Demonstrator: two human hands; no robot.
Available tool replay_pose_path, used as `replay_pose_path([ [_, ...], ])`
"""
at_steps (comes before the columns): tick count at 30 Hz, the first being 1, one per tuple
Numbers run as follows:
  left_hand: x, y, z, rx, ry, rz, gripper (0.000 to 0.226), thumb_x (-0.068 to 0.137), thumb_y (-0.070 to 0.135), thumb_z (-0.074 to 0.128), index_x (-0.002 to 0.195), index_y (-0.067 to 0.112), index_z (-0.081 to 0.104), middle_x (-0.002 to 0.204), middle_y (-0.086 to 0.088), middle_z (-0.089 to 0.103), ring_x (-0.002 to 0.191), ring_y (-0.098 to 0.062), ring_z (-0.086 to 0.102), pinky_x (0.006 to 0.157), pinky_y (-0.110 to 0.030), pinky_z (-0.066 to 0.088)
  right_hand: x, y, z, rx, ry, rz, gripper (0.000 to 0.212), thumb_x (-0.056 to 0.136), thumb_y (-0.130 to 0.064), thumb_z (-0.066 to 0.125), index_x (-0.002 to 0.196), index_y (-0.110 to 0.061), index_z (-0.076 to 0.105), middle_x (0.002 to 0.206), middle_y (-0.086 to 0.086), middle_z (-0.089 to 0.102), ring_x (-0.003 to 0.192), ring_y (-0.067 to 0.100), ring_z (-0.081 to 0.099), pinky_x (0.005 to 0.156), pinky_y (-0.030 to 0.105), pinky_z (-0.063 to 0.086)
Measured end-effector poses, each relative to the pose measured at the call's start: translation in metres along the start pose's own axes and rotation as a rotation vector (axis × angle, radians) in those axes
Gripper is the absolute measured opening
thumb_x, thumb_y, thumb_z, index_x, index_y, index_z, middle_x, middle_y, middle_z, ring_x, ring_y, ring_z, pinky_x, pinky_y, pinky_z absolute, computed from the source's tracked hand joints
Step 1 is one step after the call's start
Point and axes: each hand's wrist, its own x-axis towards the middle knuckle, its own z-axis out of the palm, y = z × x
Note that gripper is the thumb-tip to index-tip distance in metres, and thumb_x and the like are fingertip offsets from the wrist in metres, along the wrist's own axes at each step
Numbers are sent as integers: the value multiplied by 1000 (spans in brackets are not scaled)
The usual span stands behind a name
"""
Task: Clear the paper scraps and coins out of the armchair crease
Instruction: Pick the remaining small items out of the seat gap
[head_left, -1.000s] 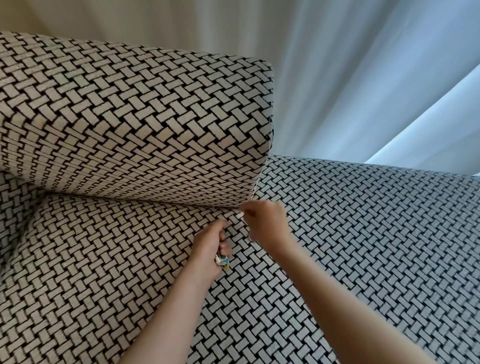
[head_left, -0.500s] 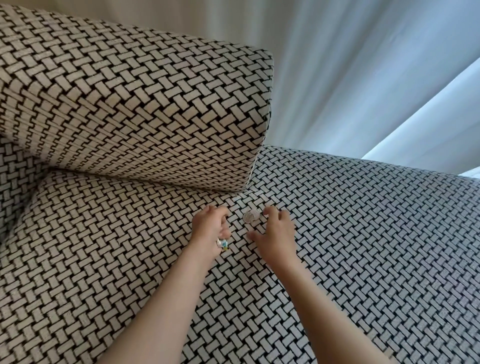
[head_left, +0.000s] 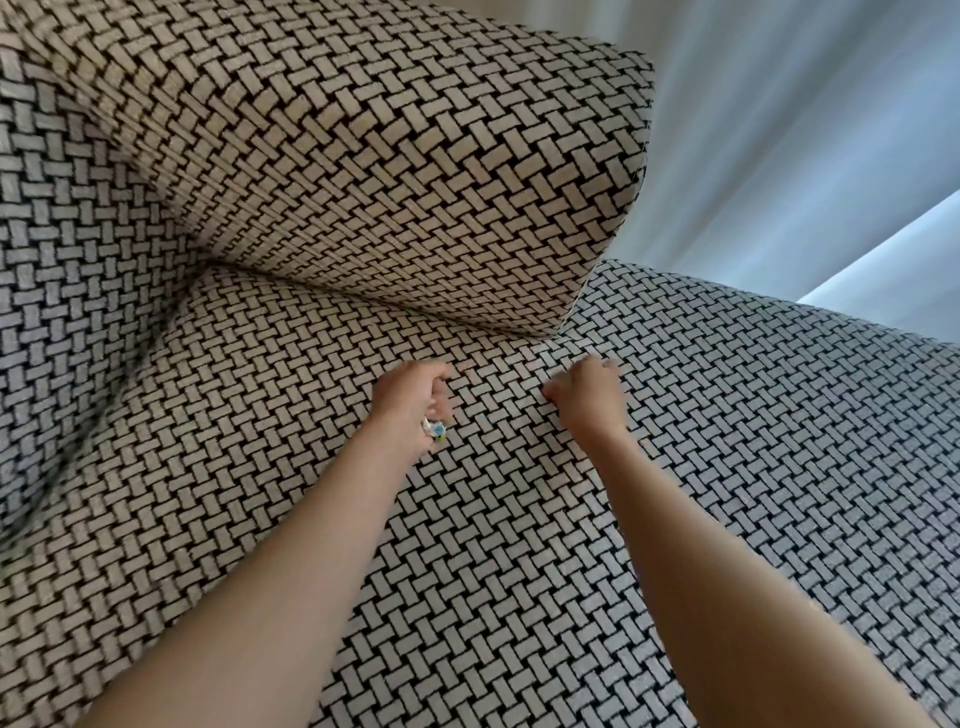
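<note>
Left hand (head_left: 413, 397) grip closed round paper scraps (head_left: 434, 430); right hand (head_left: 589, 397) curled against seat cushion (head_left: 260, 467) beside crease (head_left: 514, 340), grip contents cannot be told.

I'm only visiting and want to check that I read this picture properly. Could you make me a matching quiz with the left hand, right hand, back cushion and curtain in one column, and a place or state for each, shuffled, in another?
Things:
1. left hand
2. right hand
3. back cushion
4. curtain

Places or states:
A. pale folds, upper right background
B. fingers curled, on the seat near the cushion's corner
C. grips colourful paper scraps
D. basket-weave fabric, just above the crease

Pairs: 1-C, 2-B, 3-D, 4-A.
</note>
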Motion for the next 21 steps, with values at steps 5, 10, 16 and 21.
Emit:
replay_pose_path([
  [5, -5, 14, -31, -55, 30, 29, 22, 86, 0, 51, 67, 10, 46, 56, 0, 37, 29, -3, 27, 32, -9, 23, -16, -21, 8, 67, -112, -75, 16, 88, -4, 52, 76, -1, 62, 75, 10, 64, 66, 14, 54, 66, 27, 55],
  [10, -23, 10, -75, -129, 43, 28, 17, 86, 13, 60, 73, 11, 49, 59, 2, 36, 27, -2, 27, 29, -12, 23, -59, -58, 30, 1019, -572, 240, 11, 90, -2, 54, 79, -3, 58, 75, 5, 57, 71, 10, 56, 63, 20, 52],
  [16, -55, 16, -161, -300, 175, 45, 23, 86, 26, 59, 73, 13, 46, 61, 2, 37, 39, -4, 28, 30, -12, 23, -121, -128, 83, 1087, -831, 346, 18, 96, -7, 39, 82, -8, 50, 64, 2, 49, 51, 8, 43, 48, 14, 31],
  [21, -86, 19, -251, -462, 310, 103, 26, 90, 26, 54, 67, 15, 49, 53, 5, 35, 35, -4, 26, 32, -14, 20, -183, -188, 129, 951, -924, 313, 21, 91, -1, 32, 77, -12, 43, 62, 3, 47, 46, 8, 41, 37, 14, 30],
])
